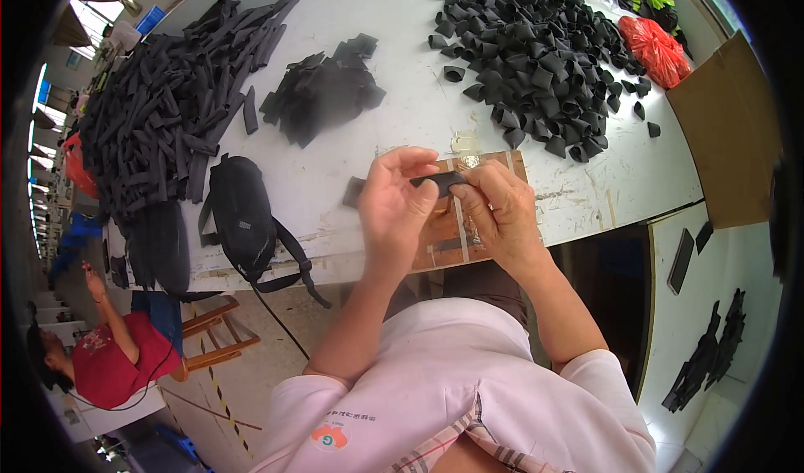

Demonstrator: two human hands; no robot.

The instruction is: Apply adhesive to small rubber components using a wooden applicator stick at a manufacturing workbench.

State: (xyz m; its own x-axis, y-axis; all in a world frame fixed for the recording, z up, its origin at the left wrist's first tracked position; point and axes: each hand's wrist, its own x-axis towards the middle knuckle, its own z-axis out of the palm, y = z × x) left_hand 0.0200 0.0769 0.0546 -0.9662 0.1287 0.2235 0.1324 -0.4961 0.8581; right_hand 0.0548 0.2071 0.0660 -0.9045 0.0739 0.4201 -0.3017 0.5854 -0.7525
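Observation:
Between my two hands, above the table's front edge, is a small black fabric piece (440, 182), partly covered by fingers. The thumb of my left hand (395, 197) presses on its left end, while that hand's other fingers curl loosely above it. My right hand (505, 213) pinches the right end between thumb and fingers. Under the hands lies a brown board (434, 256) crossed by strips of clear tape. A flat dark piece (353, 192) rests just left of my left hand.
On the white table (402, 71) lie a heap of black strips (159, 105), a pile of flat dark pieces (322, 92) and a large heap of folded black loops (536, 54). A black bag (240, 213) sits left, a red plastic bag (655, 52) and cardboard (727, 130) right. Another person (126, 356) sits lower left.

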